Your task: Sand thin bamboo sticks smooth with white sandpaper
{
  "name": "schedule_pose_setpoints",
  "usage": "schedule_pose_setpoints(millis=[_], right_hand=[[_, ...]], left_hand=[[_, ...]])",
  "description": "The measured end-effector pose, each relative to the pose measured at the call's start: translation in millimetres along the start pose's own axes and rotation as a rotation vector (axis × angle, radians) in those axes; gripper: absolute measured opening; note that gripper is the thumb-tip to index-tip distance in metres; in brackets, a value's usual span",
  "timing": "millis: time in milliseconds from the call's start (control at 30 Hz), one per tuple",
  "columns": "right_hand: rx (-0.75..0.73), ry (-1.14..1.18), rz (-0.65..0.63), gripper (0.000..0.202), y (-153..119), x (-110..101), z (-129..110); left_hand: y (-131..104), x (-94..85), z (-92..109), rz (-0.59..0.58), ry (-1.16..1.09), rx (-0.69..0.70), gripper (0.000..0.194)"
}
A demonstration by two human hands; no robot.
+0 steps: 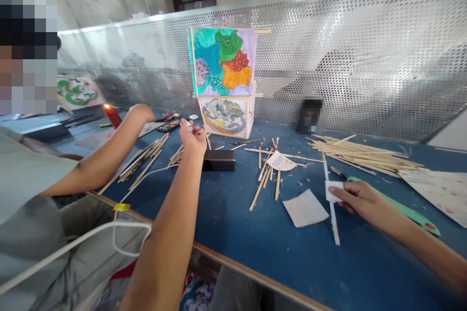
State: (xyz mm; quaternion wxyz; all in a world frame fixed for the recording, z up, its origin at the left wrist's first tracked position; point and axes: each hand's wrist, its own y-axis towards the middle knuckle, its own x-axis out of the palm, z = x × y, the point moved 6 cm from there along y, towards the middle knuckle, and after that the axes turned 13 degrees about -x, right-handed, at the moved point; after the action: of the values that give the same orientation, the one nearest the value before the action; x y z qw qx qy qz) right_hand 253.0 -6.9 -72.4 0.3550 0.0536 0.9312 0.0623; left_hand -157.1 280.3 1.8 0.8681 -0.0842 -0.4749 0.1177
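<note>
My left hand (pixel 193 137) is closed, with a small white piece (pixel 188 126) between thumb and fingers; its material is hard to make out. It is raised over the far side of the table, near the front of a paper lantern (pixel 224 63) on a stick frame with painted panels. My right hand (pixel 352 195) pinches a folded white paper (pixel 333 191) against a thin white-covered stick (pixel 334 226), which stands nearly upright in view. Just left of it, a square white sheet (pixel 305 208) lies on the blue table. The green handle of a knife (pixel 408 211) passes beneath my right wrist.
Bamboo sticks (pixel 365 154) lie piled at the back right, and more sticks (pixel 268 175) with a paper scrap (pixel 280 161) at centre. A dark box (pixel 219 160) is beside my left forearm. At left, a co-worker's arm (pixel 105 148) reaches near a lit red candle (pixel 113 116).
</note>
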Motion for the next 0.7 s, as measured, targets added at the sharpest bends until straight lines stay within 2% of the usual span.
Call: schedule_pose_setpoints(millis=[133,433,600,700], right_hand=[[0.007,-0.008,-0.002,0.074,-0.5,-0.1,0.1],[0.012,-0.005,-0.015,0.073,-0.4,2.9,3.4],[0.0,-0.002,-0.025,0.069,-0.9,3.7,-1.1],[0.001,0.001,-0.021,0.068,-1.0,3.9,-2.4]], left_hand=[[-2.0,-2.2,0.7,0.069,-0.009,0.044,0.035],[-0.6,-6.1,7.0,0.109,0.043,0.08,0.038],[2.3,-6.3,8.3,0.097,0.073,0.095,0.039],[4.4,-3.2,8.5,0.036,0.137,0.102,0.038]])
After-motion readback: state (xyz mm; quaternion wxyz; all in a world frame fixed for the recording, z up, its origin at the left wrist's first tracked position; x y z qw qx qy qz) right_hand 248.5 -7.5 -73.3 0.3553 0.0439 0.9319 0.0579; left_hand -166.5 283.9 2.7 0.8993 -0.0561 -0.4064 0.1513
